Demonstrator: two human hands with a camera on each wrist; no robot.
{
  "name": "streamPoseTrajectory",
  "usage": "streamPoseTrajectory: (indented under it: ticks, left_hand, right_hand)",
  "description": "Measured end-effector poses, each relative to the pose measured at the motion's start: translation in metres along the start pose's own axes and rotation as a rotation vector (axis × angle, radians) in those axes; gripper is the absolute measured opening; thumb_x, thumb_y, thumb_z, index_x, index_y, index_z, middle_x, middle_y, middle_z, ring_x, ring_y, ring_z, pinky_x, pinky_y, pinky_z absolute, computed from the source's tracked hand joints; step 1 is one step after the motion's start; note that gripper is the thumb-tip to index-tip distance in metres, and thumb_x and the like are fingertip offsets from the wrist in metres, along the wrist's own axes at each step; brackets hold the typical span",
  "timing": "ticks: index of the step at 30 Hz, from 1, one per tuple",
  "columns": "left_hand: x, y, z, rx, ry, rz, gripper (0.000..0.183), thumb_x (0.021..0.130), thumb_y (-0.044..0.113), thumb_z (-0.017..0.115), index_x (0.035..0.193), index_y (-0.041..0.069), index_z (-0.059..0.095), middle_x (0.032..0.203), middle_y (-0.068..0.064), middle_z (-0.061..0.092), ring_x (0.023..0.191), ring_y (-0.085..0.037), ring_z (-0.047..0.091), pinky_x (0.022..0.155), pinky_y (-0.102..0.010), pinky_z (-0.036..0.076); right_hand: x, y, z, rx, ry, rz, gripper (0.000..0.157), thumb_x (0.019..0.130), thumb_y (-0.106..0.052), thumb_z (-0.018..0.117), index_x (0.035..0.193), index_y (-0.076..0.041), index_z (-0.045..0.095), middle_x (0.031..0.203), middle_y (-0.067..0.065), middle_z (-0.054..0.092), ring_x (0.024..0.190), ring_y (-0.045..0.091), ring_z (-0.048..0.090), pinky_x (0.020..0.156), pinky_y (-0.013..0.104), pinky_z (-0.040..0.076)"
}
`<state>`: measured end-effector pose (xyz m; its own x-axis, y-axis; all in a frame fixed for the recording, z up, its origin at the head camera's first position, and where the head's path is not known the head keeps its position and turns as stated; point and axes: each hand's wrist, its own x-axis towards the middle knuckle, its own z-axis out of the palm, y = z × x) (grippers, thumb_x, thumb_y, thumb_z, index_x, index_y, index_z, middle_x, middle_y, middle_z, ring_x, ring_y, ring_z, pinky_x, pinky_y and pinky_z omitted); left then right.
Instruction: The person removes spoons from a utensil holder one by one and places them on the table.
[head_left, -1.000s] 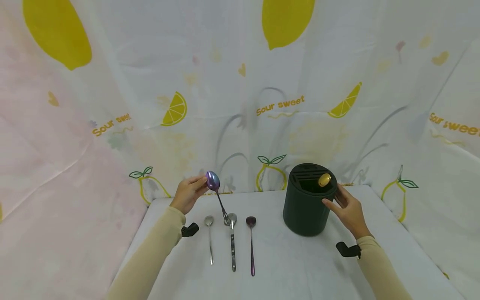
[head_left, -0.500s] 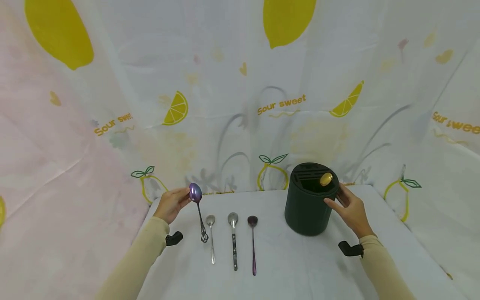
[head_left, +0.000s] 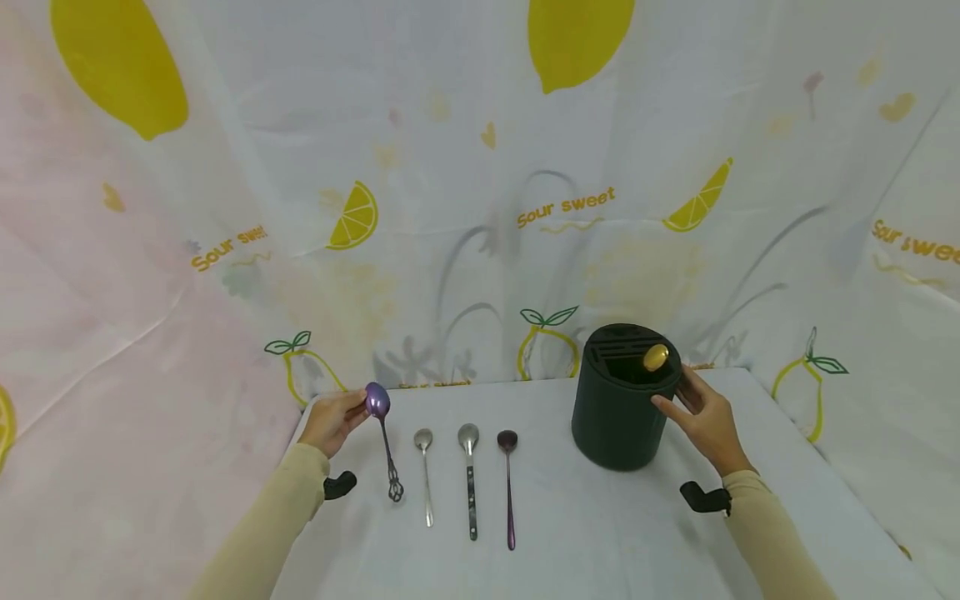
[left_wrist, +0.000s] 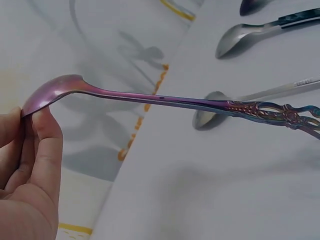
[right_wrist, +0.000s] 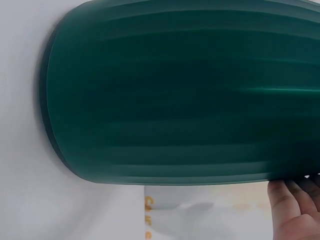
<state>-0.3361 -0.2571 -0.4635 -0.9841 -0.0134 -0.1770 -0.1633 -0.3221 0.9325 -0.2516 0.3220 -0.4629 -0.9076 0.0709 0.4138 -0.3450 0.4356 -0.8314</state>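
Note:
My left hand point(head_left: 328, 423) pinches the bowl edge of an iridescent purple spoon point(head_left: 377, 401) at the left of the table. In the left wrist view, the spoon's point(left_wrist: 135, 98) openwork handle points away from the fingers, above the cloth. My right hand point(head_left: 708, 427) holds the right side of a dark green utensil holder point(head_left: 618, 429), thumb at the front near the rim and fingers behind. A gold spoon point(head_left: 656, 357) stands in the holder's open compartment, its handle hidden. The ribbed holder wall point(right_wrist: 180, 100) fills most of the right wrist view.
Beside the purple spoon lie a small silver spoon point(head_left: 423, 439), a spoon with a dark riveted handle point(head_left: 472, 500) and a slim dark purple spoon point(head_left: 507, 442). They rest on a white-covered table point(head_left: 570, 533). A lemon-print curtain point(head_left: 450, 167) hangs behind.
My left hand has carried the purple spoon left and down, from above the dark-handled spoon to left of the silver one. The right hand has stayed on the holder.

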Motion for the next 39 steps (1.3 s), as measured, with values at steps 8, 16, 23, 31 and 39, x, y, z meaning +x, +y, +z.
streamPoseTrajectory:
  ticks: [8, 16, 23, 31, 39]
  left_hand:
    - [0.0, -0.008, -0.008, 0.023, 0.065, -0.063, 0.014, 0.094, -0.004, 0.06, 0.087, 0.002, 0.07, 0.083, -0.005, 0.07, 0.077, -0.013, 0.067, 0.079, -0.024, 0.058]
    - [0.0, -0.016, -0.011, 0.016, 0.086, -0.079, 0.014, 0.092, -0.006, 0.061, 0.085, 0.002, 0.071, 0.082, -0.005, 0.071, 0.076, -0.013, 0.067, 0.077, -0.024, 0.058]
    - [0.006, -0.03, -0.021, 0.033, 0.118, -0.098, 0.017, 0.095, -0.003, 0.059, 0.086, 0.006, 0.071, 0.082, -0.002, 0.07, 0.076, -0.01, 0.065, 0.075, -0.021, 0.057]
    - [0.012, -0.044, -0.028, 0.074, 0.18, -0.13, 0.013, 0.093, -0.002, 0.062, 0.086, 0.004, 0.07, 0.079, -0.002, 0.068, 0.074, -0.011, 0.062, 0.072, -0.021, 0.057]
    - [0.013, -0.056, -0.032, 0.135, 0.208, -0.13, 0.017, 0.093, -0.002, 0.062, 0.108, -0.01, 0.063, 0.079, -0.002, 0.066, 0.074, -0.01, 0.062, 0.07, -0.02, 0.057]
  right_hand:
    - [-0.001, 0.001, 0.0, 0.006, 0.005, 0.002, 0.076, 0.091, -0.016, 0.072, 0.151, 0.0, 0.029, 0.149, 0.023, 0.037, 0.133, 0.015, 0.043, 0.096, 0.008, 0.04]
    - [0.0, 0.002, 0.001, 0.0, 0.007, 0.018, 0.077, 0.091, -0.017, 0.072, 0.151, 0.0, 0.027, 0.15, 0.023, 0.036, 0.134, 0.018, 0.042, 0.096, 0.008, 0.04]
    - [0.0, 0.002, 0.001, 0.012, 0.005, 0.024, 0.078, 0.091, -0.017, 0.072, 0.152, -0.001, 0.026, 0.151, 0.022, 0.034, 0.135, 0.023, 0.041, 0.097, 0.009, 0.04]
    - [-0.001, 0.001, 0.002, 0.042, 0.011, 0.019, 0.077, 0.091, -0.015, 0.072, 0.152, 0.0, 0.026, 0.15, 0.023, 0.034, 0.135, 0.021, 0.042, 0.097, 0.011, 0.041]
    - [0.0, 0.001, 0.002, 0.047, 0.01, 0.022, 0.078, 0.091, -0.016, 0.072, 0.152, 0.0, 0.026, 0.15, 0.023, 0.034, 0.135, 0.021, 0.042, 0.096, 0.011, 0.041]
